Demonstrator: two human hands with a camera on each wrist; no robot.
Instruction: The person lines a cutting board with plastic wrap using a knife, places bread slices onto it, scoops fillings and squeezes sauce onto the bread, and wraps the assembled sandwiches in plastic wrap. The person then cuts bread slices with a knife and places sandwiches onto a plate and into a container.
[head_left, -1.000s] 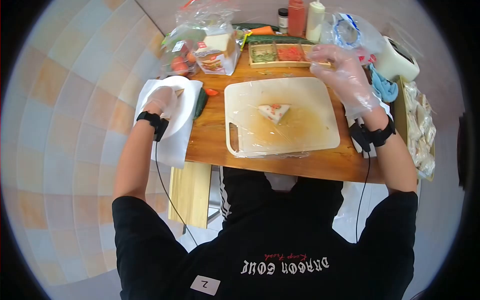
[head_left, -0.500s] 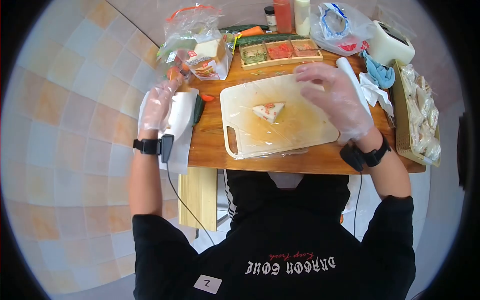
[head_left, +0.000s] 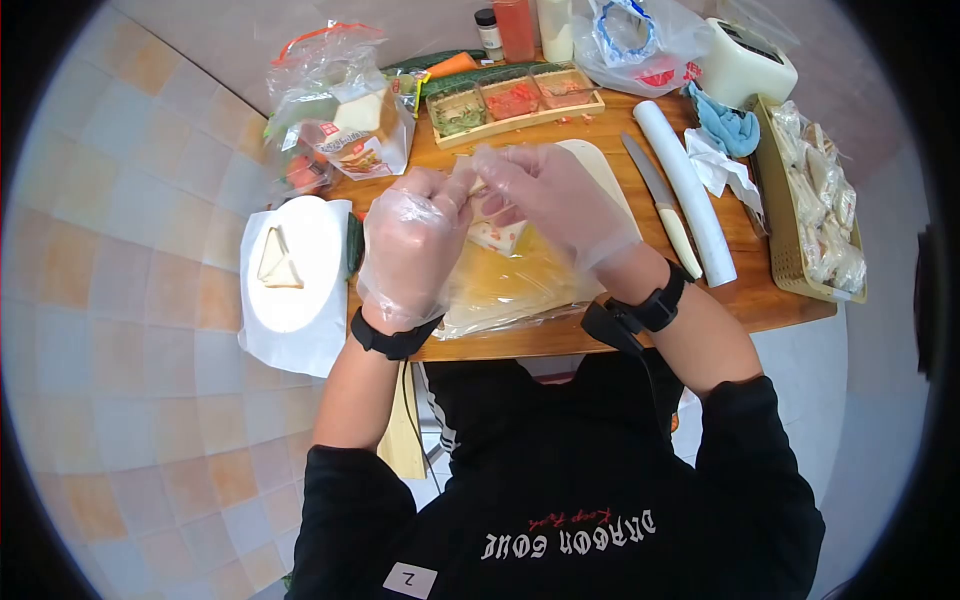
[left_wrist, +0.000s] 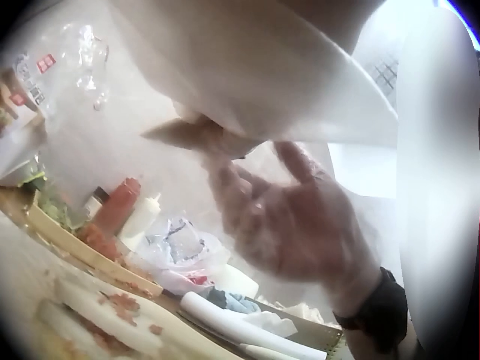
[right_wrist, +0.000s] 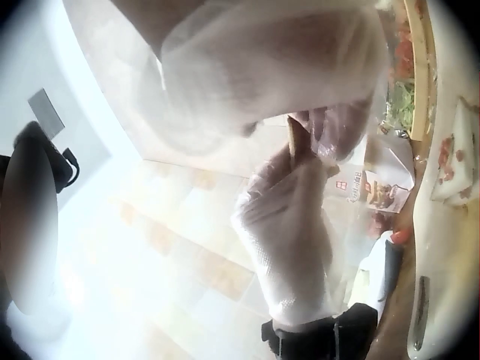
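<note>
Both hands wear clear plastic gloves and meet above the cutting board (head_left: 598, 172). A small brown-edged bread piece (left_wrist: 174, 135) is pinched by the left hand (head_left: 405, 245), its pointed end sticking out. The right hand (head_left: 560, 205) has its curved fingers at the same bread piece (right_wrist: 298, 141); its exact grip is partly hidden. Beneath them on the film-covered board lies a white bread triangle (head_left: 498, 237) with red bits on top, partly covered by the hands. On the left, a white plate (head_left: 310, 225) carries triangular bread pieces (head_left: 278, 268).
Behind the board stands a divided tray (head_left: 515, 118) of chopped fillings, near bagged bread (head_left: 365, 140) and bottles (head_left: 516, 30). To the right are a knife (head_left: 660, 195), a white roll (head_left: 685, 190), a blue cloth (head_left: 728, 130) and a basket (head_left: 795, 245) of wrapped items.
The left hand has come from the plate to above the board with a bread piece. The right hand has moved left and met it. The whole view has shifted.
</note>
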